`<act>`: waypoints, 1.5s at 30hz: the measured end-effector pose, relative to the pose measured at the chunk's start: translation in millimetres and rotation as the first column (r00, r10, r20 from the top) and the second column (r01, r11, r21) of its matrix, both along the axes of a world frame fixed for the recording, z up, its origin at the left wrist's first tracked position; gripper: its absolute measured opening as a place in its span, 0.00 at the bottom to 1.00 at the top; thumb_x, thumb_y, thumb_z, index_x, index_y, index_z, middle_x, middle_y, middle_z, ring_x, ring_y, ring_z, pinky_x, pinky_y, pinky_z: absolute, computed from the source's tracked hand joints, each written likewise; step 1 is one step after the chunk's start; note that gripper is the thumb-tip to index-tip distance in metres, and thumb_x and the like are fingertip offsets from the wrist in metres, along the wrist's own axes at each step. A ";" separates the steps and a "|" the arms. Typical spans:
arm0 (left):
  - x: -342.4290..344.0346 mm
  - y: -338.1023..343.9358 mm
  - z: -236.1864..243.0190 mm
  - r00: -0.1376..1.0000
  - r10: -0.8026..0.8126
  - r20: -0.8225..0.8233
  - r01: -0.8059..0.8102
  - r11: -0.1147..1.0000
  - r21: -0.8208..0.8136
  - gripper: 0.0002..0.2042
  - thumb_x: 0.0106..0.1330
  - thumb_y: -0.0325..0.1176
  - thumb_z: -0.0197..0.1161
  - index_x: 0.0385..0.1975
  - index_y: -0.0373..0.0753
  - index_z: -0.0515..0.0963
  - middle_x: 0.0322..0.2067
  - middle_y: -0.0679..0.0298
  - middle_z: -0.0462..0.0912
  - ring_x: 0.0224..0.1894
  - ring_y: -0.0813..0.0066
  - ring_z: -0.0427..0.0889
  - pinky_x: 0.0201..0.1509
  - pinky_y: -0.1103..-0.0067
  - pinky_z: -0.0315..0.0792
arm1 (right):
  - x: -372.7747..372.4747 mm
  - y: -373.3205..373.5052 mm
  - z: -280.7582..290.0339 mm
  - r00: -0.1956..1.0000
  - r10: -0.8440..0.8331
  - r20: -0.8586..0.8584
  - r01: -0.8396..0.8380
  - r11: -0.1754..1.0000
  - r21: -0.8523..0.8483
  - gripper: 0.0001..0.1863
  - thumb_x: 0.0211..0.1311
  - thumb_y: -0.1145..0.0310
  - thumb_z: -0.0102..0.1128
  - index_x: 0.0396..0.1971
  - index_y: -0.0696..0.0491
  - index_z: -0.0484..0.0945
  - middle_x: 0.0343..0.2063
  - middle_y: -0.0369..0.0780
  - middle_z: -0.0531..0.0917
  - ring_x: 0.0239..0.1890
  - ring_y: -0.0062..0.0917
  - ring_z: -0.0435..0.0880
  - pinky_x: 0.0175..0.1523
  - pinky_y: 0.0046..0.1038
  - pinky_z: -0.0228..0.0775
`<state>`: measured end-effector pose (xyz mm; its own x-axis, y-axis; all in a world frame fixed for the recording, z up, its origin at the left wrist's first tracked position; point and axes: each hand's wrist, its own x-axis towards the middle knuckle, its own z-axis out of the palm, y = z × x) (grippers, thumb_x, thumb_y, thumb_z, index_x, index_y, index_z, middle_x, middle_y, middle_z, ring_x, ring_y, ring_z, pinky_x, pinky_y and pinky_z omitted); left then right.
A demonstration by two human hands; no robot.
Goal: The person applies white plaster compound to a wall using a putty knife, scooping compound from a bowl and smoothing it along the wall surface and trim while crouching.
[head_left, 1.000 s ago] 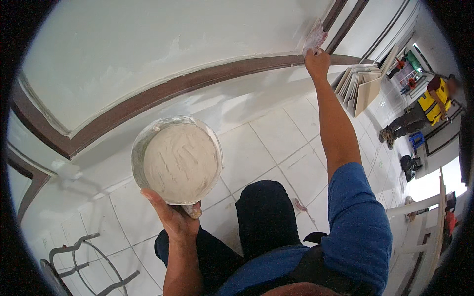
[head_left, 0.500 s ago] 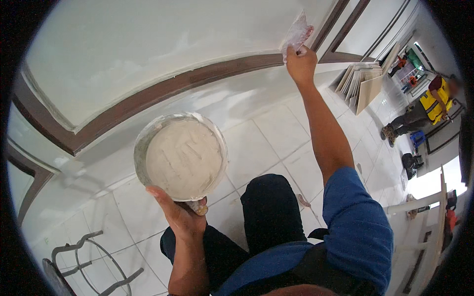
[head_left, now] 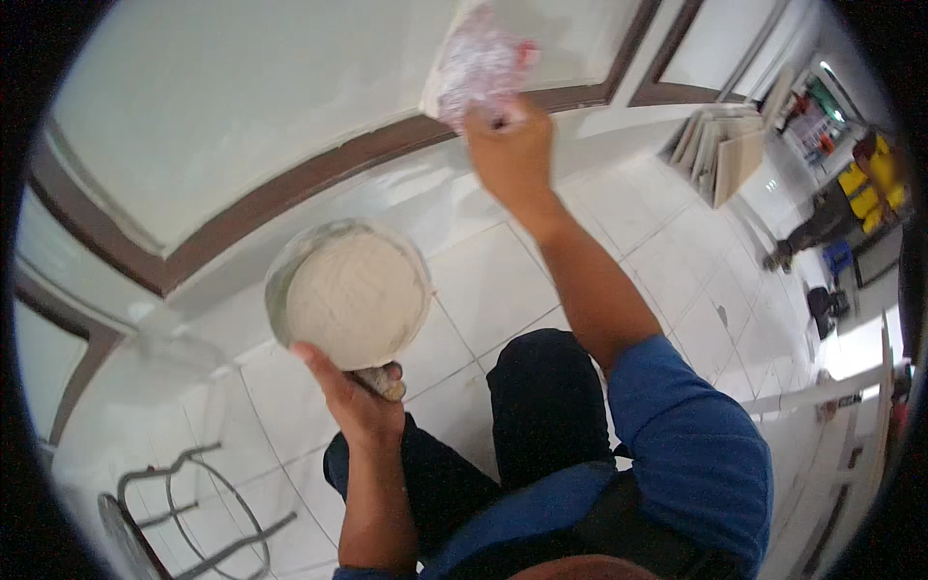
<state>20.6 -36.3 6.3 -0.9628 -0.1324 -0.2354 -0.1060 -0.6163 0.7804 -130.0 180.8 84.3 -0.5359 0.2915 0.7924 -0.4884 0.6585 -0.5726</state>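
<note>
A round pan of pale plaster (head_left: 353, 295) sits low at the person's left side, held out over the white tiled floor (head_left: 483, 280). The left hand (head_left: 353, 396) has its grip closed around the short handle under the pan's near edge, thumb up against the rim. Higher up, the right hand (head_left: 512, 155) is raised at arm's length with its grip closed on a blurred, plaster-caked flat tool (head_left: 478, 63), which lies against the pale wall panel (head_left: 242, 106) just above a brown trim strip (head_left: 319, 174). Stacked tiles (head_left: 720, 155) lean near the wall to the right, and a metal stand (head_left: 184, 512) is at lower left.
</note>
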 end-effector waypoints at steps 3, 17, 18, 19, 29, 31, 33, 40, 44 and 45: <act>-4.4 12.0 -7.0 0.999 -0.044 -0.004 0.045 0.998 0.035 0.43 0.60 0.74 0.46 0.61 0.41 0.61 0.44 0.60 0.75 0.31 0.76 0.77 0.22 0.82 0.70 | 37.6 24.7 -6.2 0.952 0.305 -0.016 -0.296 0.910 -0.289 0.09 0.61 0.70 0.62 0.26 0.60 0.80 0.20 0.36 0.82 0.23 0.16 0.77 0.29 0.26 0.68; -9.7 29.0 -0.4 1.000 -0.002 -0.009 0.002 0.999 0.049 0.41 0.63 0.73 0.42 0.64 0.44 0.61 0.51 0.60 0.76 0.36 0.73 0.81 0.23 0.80 0.76 | 120.7 34.2 -63.5 0.826 0.437 0.355 -0.312 0.880 -0.359 0.11 0.64 0.69 0.63 0.40 0.61 0.81 0.40 0.39 0.85 0.42 0.21 0.82 0.46 0.27 0.73; -9.6 26.1 -6.5 0.999 -0.009 -0.039 0.011 0.998 0.055 0.41 0.63 0.72 0.44 0.64 0.43 0.60 0.52 0.59 0.75 0.39 0.70 0.81 0.26 0.78 0.78 | 120.0 37.6 -68.1 0.835 0.398 0.379 -0.312 0.911 -0.269 0.10 0.64 0.69 0.63 0.39 0.61 0.81 0.36 0.37 0.85 0.38 0.19 0.81 0.42 0.25 0.72; -12.3 24.4 -16.6 0.996 -0.045 -0.076 0.050 0.996 0.070 0.42 0.62 0.72 0.46 0.64 0.42 0.59 0.53 0.58 0.74 0.42 0.67 0.81 0.29 0.75 0.80 | 118.8 45.6 -72.7 0.852 0.344 0.395 -0.300 0.939 -0.170 0.09 0.63 0.70 0.64 0.37 0.60 0.82 0.33 0.35 0.84 0.34 0.17 0.80 0.39 0.23 0.72; -32.5 20.0 -5.2 0.992 0.072 0.101 -0.070 0.997 -0.022 0.36 0.62 0.65 0.55 0.62 0.46 0.64 0.53 0.61 0.75 0.38 0.73 0.79 0.28 0.82 0.75 | 96.4 20.5 -86.6 0.744 0.667 -0.024 -0.355 0.365 -0.860 0.23 0.62 0.69 0.66 0.55 0.56 0.70 0.48 0.39 0.81 0.48 0.22 0.80 0.52 0.29 0.75; -38.0 16.5 -24.0 1.000 0.012 0.000 -0.012 0.995 -0.100 0.34 0.64 0.58 0.58 0.64 0.47 0.61 0.56 0.60 0.72 0.39 0.70 0.79 0.29 0.82 0.77 | 98.2 21.9 -89.4 0.807 0.588 -0.062 -0.347 0.386 -0.855 0.26 0.62 0.65 0.66 0.57 0.56 0.68 0.50 0.40 0.79 0.51 0.23 0.78 0.53 0.31 0.75; -49.1 18.4 -35.3 0.994 -0.043 -0.105 0.025 0.986 -0.165 0.33 0.65 0.52 0.61 0.66 0.49 0.58 0.59 0.58 0.69 0.41 0.68 0.79 0.30 0.81 0.78 | 96.6 22.5 -95.7 0.799 0.600 -0.043 -0.336 0.386 -0.859 0.26 0.64 0.61 0.64 0.57 0.57 0.67 0.52 0.40 0.77 0.53 0.23 0.76 0.55 0.32 0.73; -56.0 32.2 -17.6 0.946 -0.206 -0.251 0.122 0.942 -0.314 0.37 0.60 0.47 0.65 0.68 0.49 0.56 0.61 0.56 0.68 0.51 0.61 0.75 0.42 0.73 0.77 | 86.3 16.9 -100.2 0.851 0.515 -0.099 -0.371 0.457 -0.808 0.20 0.72 0.57 0.54 0.54 0.56 0.68 0.43 0.35 0.77 0.44 0.19 0.74 0.51 0.27 0.70; -57.4 37.1 -10.6 0.871 -0.289 -0.396 0.041 0.848 -0.528 0.40 0.57 0.50 0.67 0.68 0.47 0.58 0.62 0.56 0.69 0.55 0.59 0.74 0.48 0.68 0.76 | 83.3 13.0 -102.0 0.878 0.468 -0.106 -0.363 0.503 -0.784 0.16 0.73 0.60 0.52 0.50 0.56 0.69 0.38 0.34 0.75 0.42 0.18 0.72 0.49 0.26 0.68; -57.5 38.2 -7.7 0.854 -0.305 -0.421 0.022 0.830 -0.557 0.40 0.56 0.50 0.68 0.68 0.46 0.58 0.62 0.56 0.69 0.56 0.58 0.74 0.50 0.67 0.76 | 82.3 11.4 -101.7 0.889 0.442 -0.119 -0.365 0.526 -0.768 0.14 0.73 0.62 0.52 0.49 0.56 0.69 0.38 0.34 0.75 0.42 0.19 0.72 0.48 0.26 0.68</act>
